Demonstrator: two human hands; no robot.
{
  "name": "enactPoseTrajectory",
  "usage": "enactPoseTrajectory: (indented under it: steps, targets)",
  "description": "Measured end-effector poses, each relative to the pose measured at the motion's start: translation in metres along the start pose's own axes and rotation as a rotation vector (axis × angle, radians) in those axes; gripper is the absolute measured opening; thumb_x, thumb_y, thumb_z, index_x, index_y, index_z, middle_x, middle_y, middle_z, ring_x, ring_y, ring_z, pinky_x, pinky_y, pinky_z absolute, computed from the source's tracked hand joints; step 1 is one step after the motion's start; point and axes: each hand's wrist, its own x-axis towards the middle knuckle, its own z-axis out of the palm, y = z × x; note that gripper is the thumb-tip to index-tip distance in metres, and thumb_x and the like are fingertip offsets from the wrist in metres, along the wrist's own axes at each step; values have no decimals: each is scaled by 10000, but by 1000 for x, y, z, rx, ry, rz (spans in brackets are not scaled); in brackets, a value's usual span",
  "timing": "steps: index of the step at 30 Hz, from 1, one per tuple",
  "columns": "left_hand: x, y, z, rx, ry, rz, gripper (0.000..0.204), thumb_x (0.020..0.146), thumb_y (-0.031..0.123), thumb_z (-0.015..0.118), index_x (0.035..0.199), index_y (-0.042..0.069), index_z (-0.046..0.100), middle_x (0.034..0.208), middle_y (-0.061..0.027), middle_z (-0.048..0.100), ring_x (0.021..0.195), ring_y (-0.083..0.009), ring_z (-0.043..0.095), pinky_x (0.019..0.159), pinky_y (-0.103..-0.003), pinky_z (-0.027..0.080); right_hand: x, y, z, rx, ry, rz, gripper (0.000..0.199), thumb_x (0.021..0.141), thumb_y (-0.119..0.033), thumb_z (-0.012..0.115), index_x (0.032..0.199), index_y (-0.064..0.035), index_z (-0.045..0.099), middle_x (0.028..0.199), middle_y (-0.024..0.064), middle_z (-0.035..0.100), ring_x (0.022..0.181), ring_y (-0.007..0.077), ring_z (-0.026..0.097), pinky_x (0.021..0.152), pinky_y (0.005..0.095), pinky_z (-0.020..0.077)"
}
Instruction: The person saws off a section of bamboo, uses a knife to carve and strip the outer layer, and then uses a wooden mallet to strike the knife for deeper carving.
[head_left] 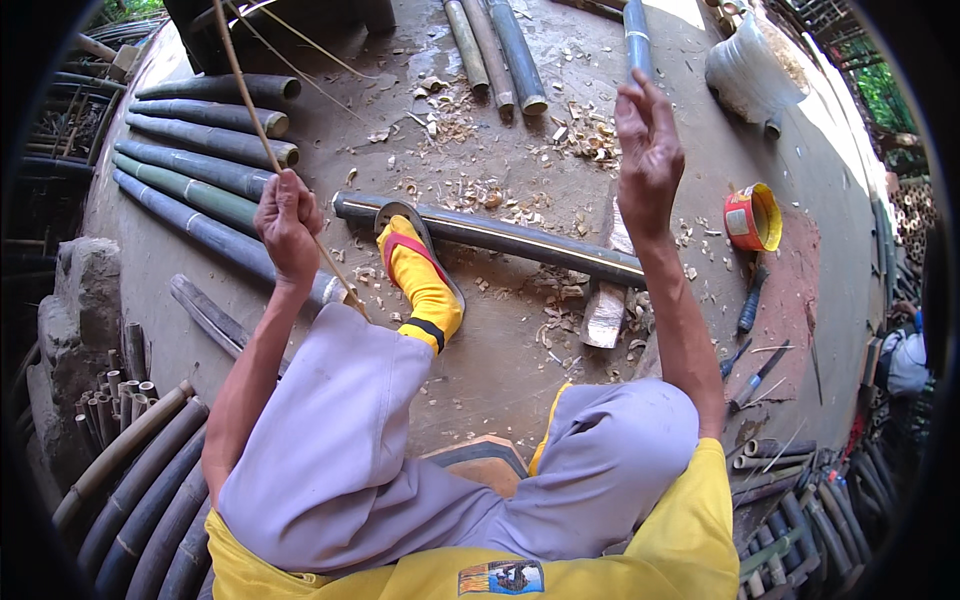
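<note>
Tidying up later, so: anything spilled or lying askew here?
Pale wood shavings are scattered over the concrete floor around the dark bamboo pole under the yellow-socked foot. An orange plastic cup lies tipped on its side.

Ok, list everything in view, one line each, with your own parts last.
thin bamboo strip: one, tan, gripped in the left hand, running up to the top edge
bamboo pole: one, dark grey, lying across the floor under the foot
bamboo poles: several, grey-green, stacked at left
bamboo poles: three, grey-tan, top centre
shavings: many, pale, scattered on the floor
small tin: one, red and yellow, at right
hand tools: a few, blue-handled, lower right
sock: one, yellow, on the foot
left hand: closed on the strip
right hand: raised, open, empty
</note>
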Motion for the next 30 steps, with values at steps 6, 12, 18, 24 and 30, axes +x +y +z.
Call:
enactPoseTrajectory:
  steps: [6, 12, 18, 24, 30]
  targets:
    - [45, 63, 28, 161, -2, 206, 268, 951, 246, 539, 745, 87, 475, 565, 41, 357, 444, -44, 308, 401, -213, 244, -108, 55, -40, -227, -298, 162, 433, 787, -77, 613, 1209, -9, 546, 1034, 169, 613, 906, 265, 616, 801, 355, 523]
    - [43, 73, 167, 715, -728, -80, 191, 910, 211, 605, 783, 74, 565, 559, 77, 385, 465, 9, 299, 408, -206, 209, -124, 2, -98, -312, 99, -39, 470, 727, 30, 616, 1187, -41, 554, 1072, 164, 577, 992, 297, 583, 874, 377, 477]
    - [-45, 86, 272, 1107, -1487, 635, 169, 803, 143, 651, 768, 22, 539, 715, -124, 552, 648, -332, 573, 576, -419, 440, -165, -52, -211, -847, -72, 5, 575, 708, -169, 694, 1247, -85, 510, 1191, 167, 524, 1126, 301, 506, 985, 540, 349]
    - [-157, 86, 361, 676, -1698, 1284, 581, 683, 102, 731, 1232, 121, 542, 1167, -115, 522, 1141, -268, 496, 1018, -464, 375, -325, -34, -257, -547, 144, 389, 257, 830, -52, 611, 1084, -18, 582, 764, 124, 633, 633, 237, 630, 560, 330, 487]
    - [-136, 92, 348, 881, -1606, 648, 468, 736, 34, 689, 1183, 82, 558, 1179, -134, 541, 1106, -327, 533, 948, -397, 429, -431, -1, -354, -494, 824, 989, 212, 909, -171, 555, 1048, -16, 597, 611, 43, 545, 551, 96, 500, 493, 289, 408]
